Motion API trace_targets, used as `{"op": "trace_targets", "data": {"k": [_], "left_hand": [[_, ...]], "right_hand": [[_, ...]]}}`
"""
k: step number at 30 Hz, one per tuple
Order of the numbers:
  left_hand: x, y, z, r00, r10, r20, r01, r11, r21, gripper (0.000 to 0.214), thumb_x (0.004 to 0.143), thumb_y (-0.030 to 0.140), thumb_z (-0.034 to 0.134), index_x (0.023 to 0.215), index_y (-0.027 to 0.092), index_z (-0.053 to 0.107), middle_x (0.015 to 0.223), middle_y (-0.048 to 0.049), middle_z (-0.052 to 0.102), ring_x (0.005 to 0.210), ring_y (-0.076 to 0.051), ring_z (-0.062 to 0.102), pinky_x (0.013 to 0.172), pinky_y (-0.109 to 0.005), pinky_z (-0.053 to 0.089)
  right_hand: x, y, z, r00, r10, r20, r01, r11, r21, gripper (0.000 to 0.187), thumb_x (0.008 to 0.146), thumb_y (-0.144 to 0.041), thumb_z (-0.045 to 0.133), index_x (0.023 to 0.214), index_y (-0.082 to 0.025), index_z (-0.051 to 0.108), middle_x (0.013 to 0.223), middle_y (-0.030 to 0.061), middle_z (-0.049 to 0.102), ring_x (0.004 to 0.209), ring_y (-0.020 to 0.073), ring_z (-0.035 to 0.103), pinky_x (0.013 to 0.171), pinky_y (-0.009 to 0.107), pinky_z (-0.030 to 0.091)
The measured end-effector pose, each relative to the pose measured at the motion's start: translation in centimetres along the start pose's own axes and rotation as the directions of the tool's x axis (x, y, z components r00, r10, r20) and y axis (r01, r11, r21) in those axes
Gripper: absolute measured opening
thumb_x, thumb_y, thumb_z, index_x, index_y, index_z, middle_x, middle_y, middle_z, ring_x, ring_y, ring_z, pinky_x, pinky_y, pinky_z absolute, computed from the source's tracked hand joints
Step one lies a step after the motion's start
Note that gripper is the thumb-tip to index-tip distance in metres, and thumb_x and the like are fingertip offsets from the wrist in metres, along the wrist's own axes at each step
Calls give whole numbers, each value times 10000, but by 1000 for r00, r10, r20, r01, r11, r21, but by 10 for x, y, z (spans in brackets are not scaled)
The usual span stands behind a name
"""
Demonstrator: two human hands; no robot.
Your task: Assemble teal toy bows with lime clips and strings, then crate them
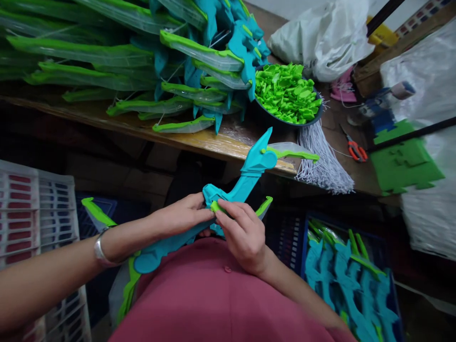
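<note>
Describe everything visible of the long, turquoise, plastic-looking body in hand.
This angled body slants before the maroon cloth shirt, pointed end farthest away. Thin lime-green strips with translucent film jut from near both ends. The left hand grips it; the right hand holds a small lime-green plastic-looking piece at its middle. Part is hidden.

Pale wall [281, 7] behind wooden table [230, 146]

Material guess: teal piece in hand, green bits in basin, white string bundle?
Teal piece: likely molded plastic, satin; rigid-looking, crisp ridges.
Green bits: probably plastic, semi-gloss; uniform color, small highlights.
White string bundle: fibrous cord, matte; limp thin strands, cotton or synthetic unclear.
</note>
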State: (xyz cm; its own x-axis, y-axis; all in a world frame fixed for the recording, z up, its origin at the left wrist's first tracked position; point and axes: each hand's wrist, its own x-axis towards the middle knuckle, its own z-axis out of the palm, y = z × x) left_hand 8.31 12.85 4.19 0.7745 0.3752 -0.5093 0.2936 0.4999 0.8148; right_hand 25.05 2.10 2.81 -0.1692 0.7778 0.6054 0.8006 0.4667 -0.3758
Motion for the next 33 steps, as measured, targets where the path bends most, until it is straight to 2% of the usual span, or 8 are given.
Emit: {"op": "trace_targets", "data": {"k": [6,11,17,22,26,29,33], "left_hand": [[2,13,-4,1000,-1,11,1,999,46,308,775,338,655,1034,183,594,821,2,634,725,-181,608,682,-324,528],[6,14,-7,998,-23,51,19,996,83,346,810,407,646,1059,178,574,864,-13,649,738,-191,633,700,-345,544],[9,5,-7,998,24,53,-30,993,112,327,870,440,623,1052,176,562,905,-13,627,750,-182,631,722,-351,554],[8,0,-7,999,24,43,-31,986,166,352,906,470,586,1091,171,561,906,-18,627,727,-188,640,709,-360,561],[6,-2,-8,996,92,15,-92,961,262,369,915,480,582,1123,176,599,1040,-62,666,929,-250,645,820,-401,574],[4,-3,-8,990,138,-30,-118,925,360,376,926,468,572,1152,172,623,1118,-89,682,1052,-283,620,935,-439,536],[1,-4,-6,993,114,-3,-108,949,296,399,954,486,542,1195,173,599,1124,-96,673,955,-249,641,798,-377,576]], "right_hand": [[8,4,2,996,84,20,-85,996,39,239,929,-87,629,1132,-213,638,1202,150,721,997,262,687,792,436,614],[5,8,3,994,109,12,-109,991,77,236,912,-70,632,1107,-203,637,1163,143,719,985,255,697,798,426,602],[2,9,4,992,125,-17,-124,991,43,307,901,-67,652,1163,-223,615,1133,138,699,956,252,676,773,428,604],[3,6,4,984,172,-45,-170,985,40,272,907,-71,650,1133,-223,638,1099,121,682,955,243,663,781,419,606],[5,6,2,992,127,-24,-127,992,20,275,928,-62,627,1158,-210,650,1106,127,687,964,236,659,768,407,610],[8,8,0,999,47,-22,-46,998,33,266,916,-31,637,1151,-154,663,1115,149,707,983,246,667,793,419,610],[11,11,-2,1000,13,-14,-11,995,102,270,870,0,697,1123,-92,682,1111,172,734,1000,259,663,827,430,612]]}}
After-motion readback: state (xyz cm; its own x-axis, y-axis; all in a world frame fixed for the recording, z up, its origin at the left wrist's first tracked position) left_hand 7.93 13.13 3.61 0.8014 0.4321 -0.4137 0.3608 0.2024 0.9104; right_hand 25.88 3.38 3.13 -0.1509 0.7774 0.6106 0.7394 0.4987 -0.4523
